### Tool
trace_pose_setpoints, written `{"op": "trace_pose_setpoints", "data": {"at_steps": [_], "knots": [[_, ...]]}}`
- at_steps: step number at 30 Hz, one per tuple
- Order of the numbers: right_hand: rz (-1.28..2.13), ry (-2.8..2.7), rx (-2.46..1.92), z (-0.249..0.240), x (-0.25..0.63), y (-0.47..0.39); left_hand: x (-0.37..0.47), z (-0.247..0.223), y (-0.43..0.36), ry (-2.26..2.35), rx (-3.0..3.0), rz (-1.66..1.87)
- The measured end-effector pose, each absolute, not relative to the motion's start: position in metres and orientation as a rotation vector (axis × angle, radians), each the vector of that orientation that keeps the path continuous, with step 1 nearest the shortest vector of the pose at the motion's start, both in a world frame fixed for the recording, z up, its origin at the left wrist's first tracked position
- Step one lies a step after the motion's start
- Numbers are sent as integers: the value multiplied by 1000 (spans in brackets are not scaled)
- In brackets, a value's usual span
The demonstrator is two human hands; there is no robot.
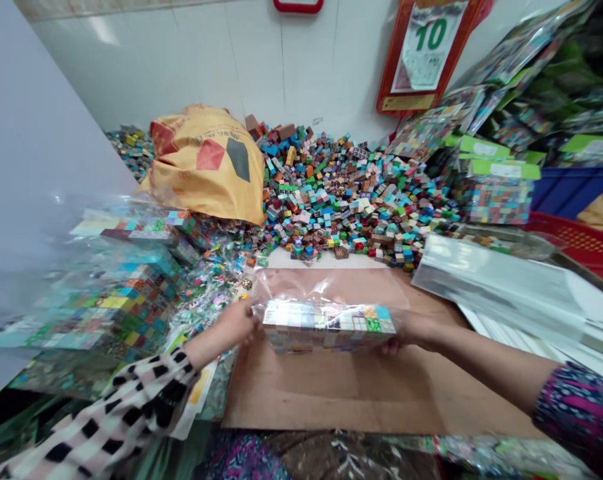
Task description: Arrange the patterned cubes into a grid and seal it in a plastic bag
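1. Over on the far left, I see bagged block stacks [131, 300].
2. The left hand [240, 323] has fingers pinched on the clear bag [301, 287].
3. Inside, the block slab [326, 321] sits between both hands, above a brown board [341, 397].
4. The right hand [410, 329] clamps its right end.

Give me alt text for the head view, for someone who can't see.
The left hand and right hand hold a clear plastic bag of colorful blocks over a brown board. Behind are a heap of loose blocks and a yellow bag.
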State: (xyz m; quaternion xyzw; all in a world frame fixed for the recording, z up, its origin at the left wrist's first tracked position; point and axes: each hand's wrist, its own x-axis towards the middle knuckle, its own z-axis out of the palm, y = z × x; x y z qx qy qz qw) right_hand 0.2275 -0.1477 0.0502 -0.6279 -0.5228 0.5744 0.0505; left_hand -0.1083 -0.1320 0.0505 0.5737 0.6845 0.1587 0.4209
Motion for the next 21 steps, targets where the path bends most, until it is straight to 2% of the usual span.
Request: {"op": "trace_pose_setpoints", "data": {"at_steps": [5, 7, 10, 16, 21], "knots": [[1696, -1545, -1966, 53, 224, -151, -114, 118, -106, 1583, 1655, 940], [1679, -1541, -1975, 53, 224, -152, -107, 131, -99, 1481, 1671, 847], [1654, -1538, -1991, 52, 222, -152, -95, 137, -93, 1401, 1593, 734], [1617, -1569, -1999, 53, 218, -152, -83, 146, -108, 1232, 1502, 1116], [1640, -1625, -1942, 61, 213, -154, -86, 155, -131, 1173, 1438, 1288]]}}
